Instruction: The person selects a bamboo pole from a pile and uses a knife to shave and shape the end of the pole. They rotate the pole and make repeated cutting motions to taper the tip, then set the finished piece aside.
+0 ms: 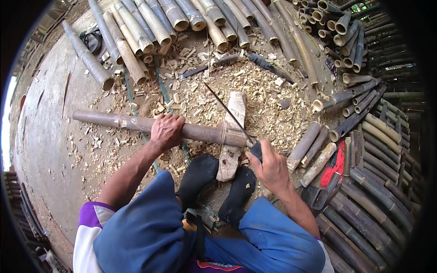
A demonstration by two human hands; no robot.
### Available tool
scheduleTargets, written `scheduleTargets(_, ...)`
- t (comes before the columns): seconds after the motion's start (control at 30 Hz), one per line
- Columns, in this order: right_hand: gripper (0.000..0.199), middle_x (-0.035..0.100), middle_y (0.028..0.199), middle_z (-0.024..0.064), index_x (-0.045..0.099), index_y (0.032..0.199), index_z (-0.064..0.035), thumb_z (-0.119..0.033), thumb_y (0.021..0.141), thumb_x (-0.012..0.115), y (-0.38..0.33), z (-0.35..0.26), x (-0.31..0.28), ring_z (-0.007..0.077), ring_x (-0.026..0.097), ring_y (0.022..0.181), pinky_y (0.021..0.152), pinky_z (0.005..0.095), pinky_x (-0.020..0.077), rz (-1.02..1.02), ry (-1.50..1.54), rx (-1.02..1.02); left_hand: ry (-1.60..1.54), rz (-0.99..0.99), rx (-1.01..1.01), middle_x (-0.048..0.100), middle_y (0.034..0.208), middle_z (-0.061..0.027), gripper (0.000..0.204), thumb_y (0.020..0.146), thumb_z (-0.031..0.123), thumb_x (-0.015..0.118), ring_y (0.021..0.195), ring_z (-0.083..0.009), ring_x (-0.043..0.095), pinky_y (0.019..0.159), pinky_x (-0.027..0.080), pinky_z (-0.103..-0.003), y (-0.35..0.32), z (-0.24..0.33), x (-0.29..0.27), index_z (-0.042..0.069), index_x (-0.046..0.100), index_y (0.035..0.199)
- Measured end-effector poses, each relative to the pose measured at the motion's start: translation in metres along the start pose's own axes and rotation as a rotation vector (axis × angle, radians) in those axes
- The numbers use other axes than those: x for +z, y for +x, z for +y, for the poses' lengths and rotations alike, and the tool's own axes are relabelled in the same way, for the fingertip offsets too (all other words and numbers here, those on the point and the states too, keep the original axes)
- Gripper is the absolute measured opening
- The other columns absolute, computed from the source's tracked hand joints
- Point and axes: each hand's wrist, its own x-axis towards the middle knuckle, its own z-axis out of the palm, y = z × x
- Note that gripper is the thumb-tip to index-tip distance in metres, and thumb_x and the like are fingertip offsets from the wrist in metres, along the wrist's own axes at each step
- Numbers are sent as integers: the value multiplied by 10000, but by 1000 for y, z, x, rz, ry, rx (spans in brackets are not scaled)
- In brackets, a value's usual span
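Observation:
My left hand [167,130] is closed over a brown bamboo pole [200,132] that lies across in front of me. The pole's right end rests on a pale, worn wooden block [230,159] and is held near a loop of cord. In my right hand [269,164] is the dark handle of a long, thin-bladed tool [226,109]. Its blade slants up and to the left, past the pole's right end. Seen edge-on, it could be a saw or a knife; I cannot tell. My dark-socked feet [198,177] flank the block's near end.
Wood chips [268,109] cover the ground around the block. Cut bamboo lengths [173,18] lie in a row at the far side, with more stacked [364,204] on the right. A flat-bladed tool [195,71] lies beyond the block. A red cloth [333,166] sits at the right.

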Motion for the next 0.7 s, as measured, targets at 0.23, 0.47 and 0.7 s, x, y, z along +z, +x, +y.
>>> scheduleTargets(0.23,338,710,834,281,507,1111,11,-256,1014,690,-9,61,20,492,725,754,676,584,582,-364,-125,355,67,205,47,670,959,-88,198,790,150,710,967,-280,659,882,475,-425,7,-3,10,95,616,956)
scheduleTargets(0.47,325,700,807,266,484,1073,3,-234,1012,698,-14,36,26,444,740,698,609,543,593,40,51,38,43,395,43,617,935,-97,212,800,115,683,972,-303,631,904,467,-443,-7,8,26,108,603,996)
scheduleTargets(0.7,340,688,786,239,484,1079,-5,-251,1008,708,14,7,-2,433,733,682,592,525,586,-101,-69,71,-14,-371,31,688,980,-109,507,746,427,849,912,-272,694,858,545,-428,19,-11,-15,72,628,1032)
